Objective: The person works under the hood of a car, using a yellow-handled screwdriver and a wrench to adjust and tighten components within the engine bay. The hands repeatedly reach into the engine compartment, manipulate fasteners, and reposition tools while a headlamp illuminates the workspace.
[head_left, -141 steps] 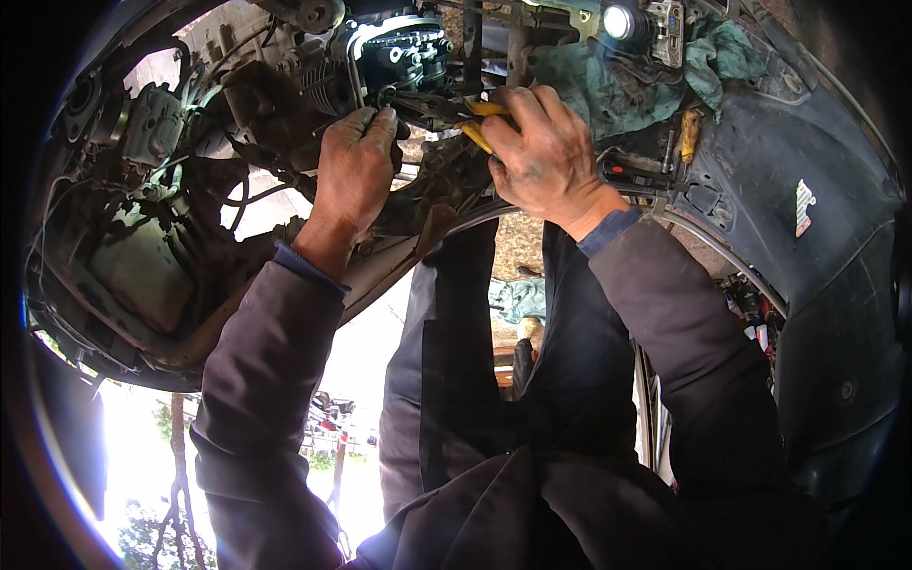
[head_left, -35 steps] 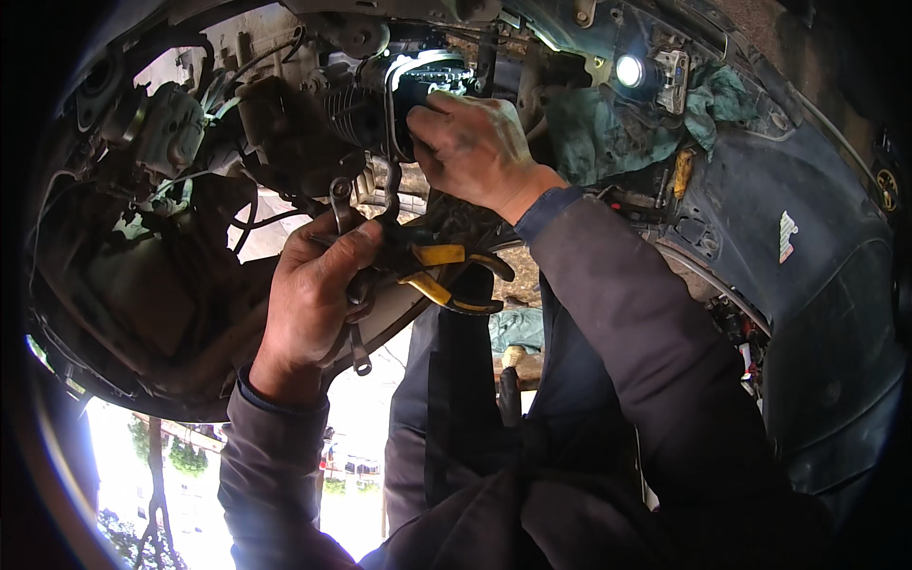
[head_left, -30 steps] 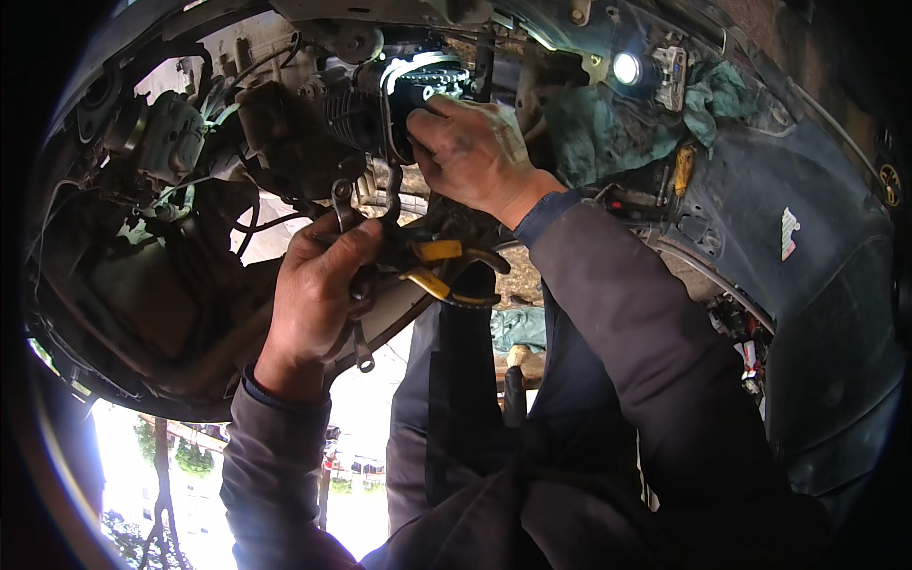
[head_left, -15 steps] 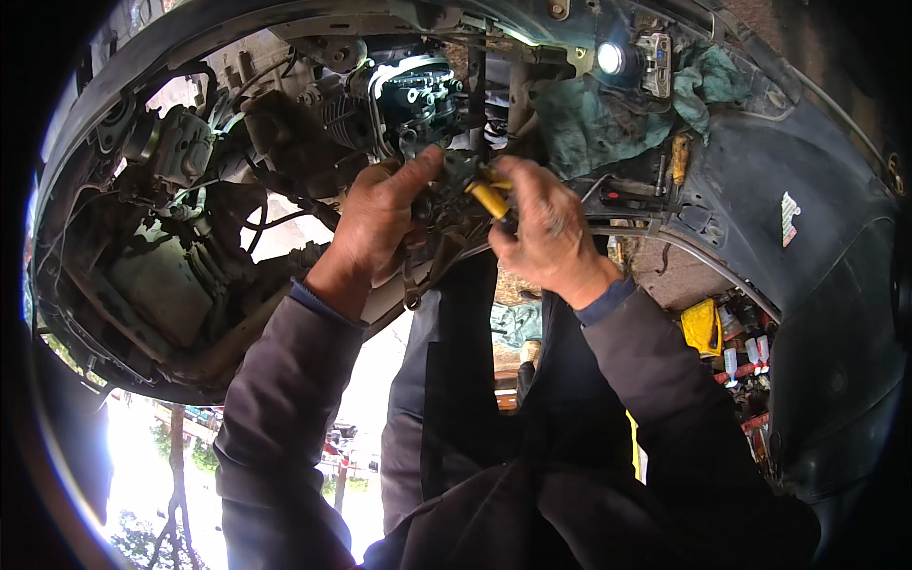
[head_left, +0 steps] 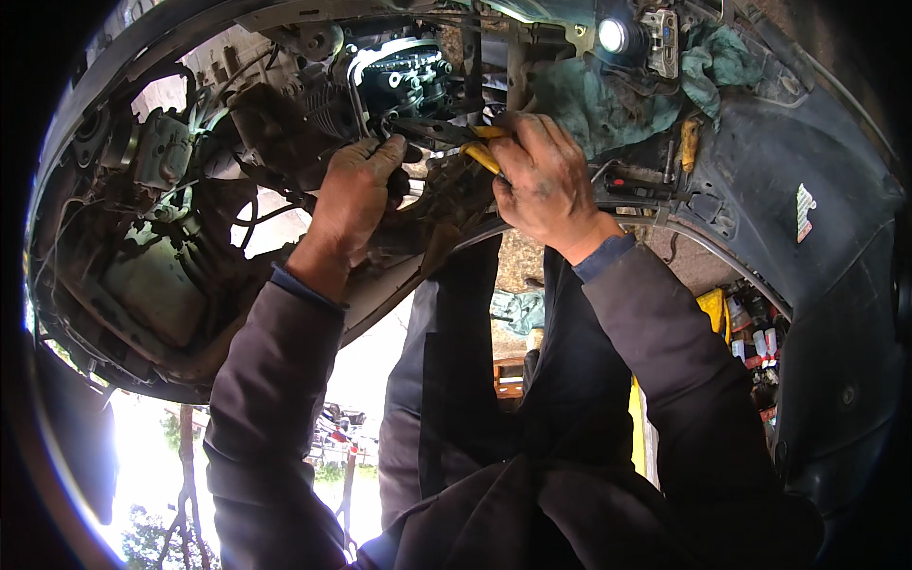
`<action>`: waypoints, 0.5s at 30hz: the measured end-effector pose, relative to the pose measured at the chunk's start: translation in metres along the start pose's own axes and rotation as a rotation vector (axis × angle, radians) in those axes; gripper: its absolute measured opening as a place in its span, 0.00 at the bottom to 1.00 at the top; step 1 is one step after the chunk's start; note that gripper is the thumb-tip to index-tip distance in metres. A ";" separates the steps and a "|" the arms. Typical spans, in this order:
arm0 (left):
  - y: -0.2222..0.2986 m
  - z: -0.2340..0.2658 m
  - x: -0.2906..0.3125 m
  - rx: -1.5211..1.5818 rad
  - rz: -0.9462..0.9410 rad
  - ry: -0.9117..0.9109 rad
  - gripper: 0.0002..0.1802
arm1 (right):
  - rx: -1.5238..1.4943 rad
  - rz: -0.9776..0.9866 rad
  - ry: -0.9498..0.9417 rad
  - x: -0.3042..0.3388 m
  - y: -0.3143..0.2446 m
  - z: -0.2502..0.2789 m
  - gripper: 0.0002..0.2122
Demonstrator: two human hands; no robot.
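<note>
My right hand [head_left: 549,185] is closed round the yellow handles of a pair of pliers [head_left: 480,154], over the engine bay. The dark jaws point left and reach the tips of my left fingers. My left hand [head_left: 347,195] is closed too, thumb against fingers, beside a dark round part at the jaw tips. What it pinches is mostly hidden by the fingers. Just beyond lies the brightly lit engine part [head_left: 408,81] with a pale curved edge.
A lit lamp [head_left: 615,36] sits at the far right near a green rag [head_left: 598,109]. A yellow-handled tool [head_left: 689,142] lies on the dark fender [head_left: 760,180]. Hoses and engine parts fill the left, and the car's front edge runs below my hands.
The pliers have swung so their jaws now point left toward my left fingers. My left hand has moved slightly left, and my right hand slightly up.
</note>
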State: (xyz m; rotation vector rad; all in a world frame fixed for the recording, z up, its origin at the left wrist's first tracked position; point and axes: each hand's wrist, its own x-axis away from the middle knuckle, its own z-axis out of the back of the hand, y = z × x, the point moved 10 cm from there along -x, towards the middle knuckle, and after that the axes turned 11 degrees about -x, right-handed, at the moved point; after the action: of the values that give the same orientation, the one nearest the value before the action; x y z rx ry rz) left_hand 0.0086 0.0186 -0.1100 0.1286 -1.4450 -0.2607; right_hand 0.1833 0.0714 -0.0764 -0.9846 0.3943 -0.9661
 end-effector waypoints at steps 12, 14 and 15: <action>0.011 0.010 0.001 -0.057 -0.028 0.016 0.13 | 0.137 0.116 0.077 0.002 -0.006 -0.001 0.14; 0.014 0.011 0.001 -0.125 -0.046 -0.020 0.13 | 0.162 0.122 0.058 0.001 -0.007 -0.003 0.13; 0.016 0.012 0.001 -0.157 -0.051 -0.034 0.13 | 0.180 0.133 0.057 0.002 -0.008 -0.002 0.09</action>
State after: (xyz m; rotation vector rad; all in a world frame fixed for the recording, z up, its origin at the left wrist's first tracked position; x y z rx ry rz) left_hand -0.0016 0.0348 -0.1041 0.0332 -1.4503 -0.4180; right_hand 0.1788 0.0675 -0.0705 -0.7599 0.4077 -0.8934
